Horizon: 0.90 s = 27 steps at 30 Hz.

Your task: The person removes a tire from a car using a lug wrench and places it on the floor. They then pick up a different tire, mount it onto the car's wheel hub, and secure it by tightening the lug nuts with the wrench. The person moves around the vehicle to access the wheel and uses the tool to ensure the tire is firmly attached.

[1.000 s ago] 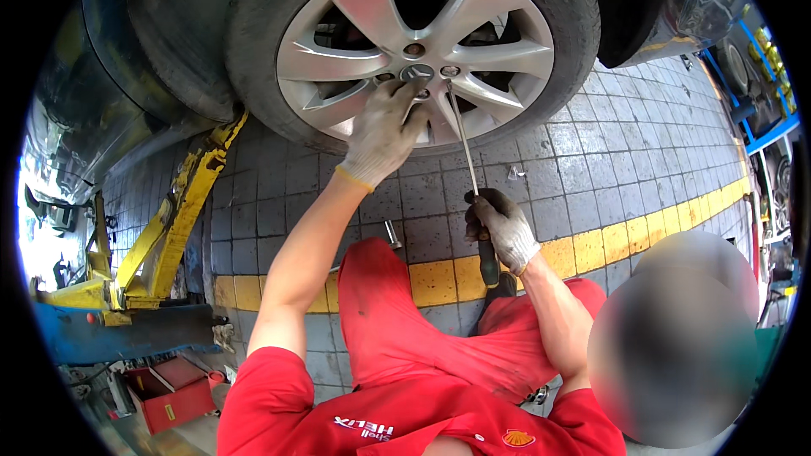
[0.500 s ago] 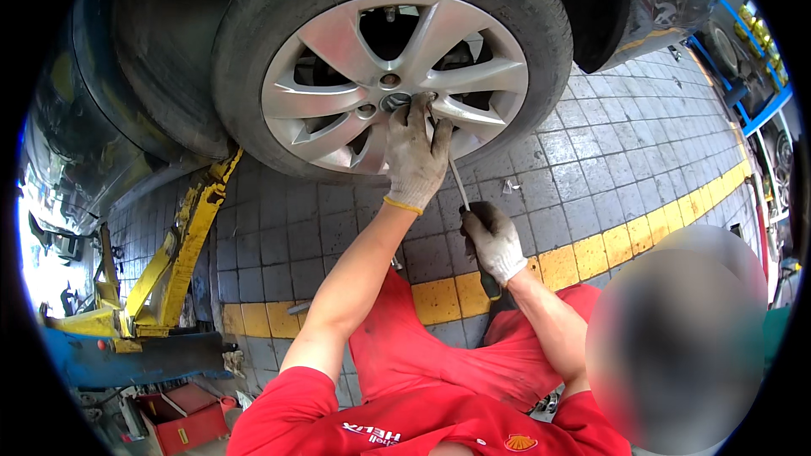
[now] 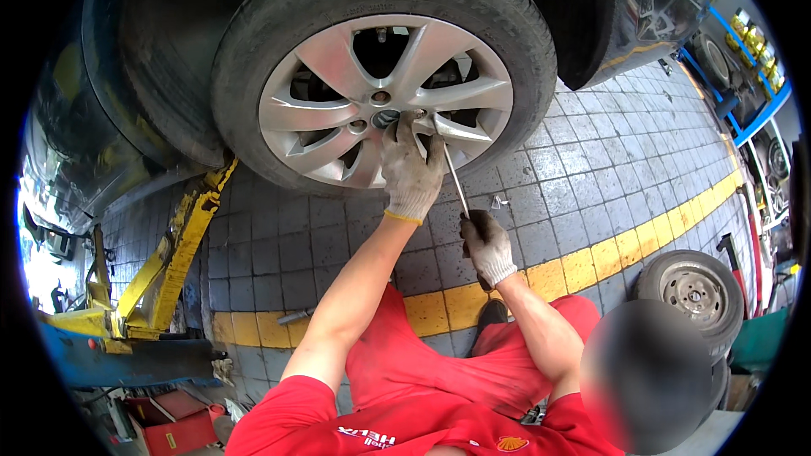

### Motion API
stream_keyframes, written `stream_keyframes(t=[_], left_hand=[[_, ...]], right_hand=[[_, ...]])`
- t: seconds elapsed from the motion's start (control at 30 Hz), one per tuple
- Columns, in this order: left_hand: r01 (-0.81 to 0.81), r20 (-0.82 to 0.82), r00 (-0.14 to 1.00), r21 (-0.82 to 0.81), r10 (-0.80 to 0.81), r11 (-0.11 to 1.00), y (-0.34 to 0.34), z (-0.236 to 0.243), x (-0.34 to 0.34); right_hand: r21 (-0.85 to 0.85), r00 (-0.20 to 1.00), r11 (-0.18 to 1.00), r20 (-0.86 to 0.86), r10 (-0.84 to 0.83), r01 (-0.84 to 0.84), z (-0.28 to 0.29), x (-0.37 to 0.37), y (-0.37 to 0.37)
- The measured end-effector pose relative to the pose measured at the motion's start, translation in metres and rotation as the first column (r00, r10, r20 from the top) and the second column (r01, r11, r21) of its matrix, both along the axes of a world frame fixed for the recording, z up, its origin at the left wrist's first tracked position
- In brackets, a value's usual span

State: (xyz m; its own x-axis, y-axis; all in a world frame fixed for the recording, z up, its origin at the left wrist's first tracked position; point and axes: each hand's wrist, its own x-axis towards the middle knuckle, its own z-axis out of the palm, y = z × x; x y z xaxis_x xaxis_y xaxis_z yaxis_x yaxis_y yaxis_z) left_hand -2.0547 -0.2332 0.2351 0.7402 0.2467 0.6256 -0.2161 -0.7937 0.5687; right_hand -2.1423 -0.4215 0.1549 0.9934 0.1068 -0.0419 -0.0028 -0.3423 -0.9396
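- Alloy wheel (image 3: pixel 405 80), on the dark car (image 3: pixel 156 93); its face is turned toward the person, exposing the hub cap (image 3: pixel 385 119)
- Left grip (image 3: pixel 413 160), at the wheel's hub beside the cap; gloved fingers bend there, perhaps to steady the tool's end; whether they pinch anything cannot be told
- Right grip (image 3: pixel 487 247), below the wheel and to its right, closed around a long-shafted tool (image 3: pixel 456 181); this low hold presumably keeps the knuckles clear of the rim
- Tool shaft, slanting from the right grip up toward the wheel's hub; tip unclear
- Metal tube (image 3: pixel 294 317), on the tiled floor below the wheel, leftward, seemingly within reach
- Yellow lift arm (image 3: pixel 182 245), left of the wheel, probably bearing the car
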Motion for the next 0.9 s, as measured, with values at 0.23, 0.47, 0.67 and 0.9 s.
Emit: stream_keyframes(t=[0.23,0.47,0.67,0.9], left_hand=[[-0.077,-0.081,0.995,-0.328,0.054,0.941,-0.025,0.0,-0.003],[0.035,-0.069,0.987,-0.785,-0.144,0.619,-0.026,-0.003,0.002],[0.158,0.149,0.972,-0.987,-0.179,0.034,-0.03,0.025,-0.004],[0.183,0.21,0.971,-0.961,-0.113,-0.208,-0.021,0.015,0.01]], right_hand=[[0.094,1.0,0.995,-0.013,-0.023,0.024,0.008,0.006,-0.004],[-0.015,0.994,1.0,0.109,0.017,-0.015,-0.011,0.017,-0.016],[-0.111,0.984,0.992,0.165,0.07,-0.052,-0.008,0.022,-0.025],[-0.14,0.973,0.984,0.184,0.136,-0.111,-0.014,0.043,-0.032]])
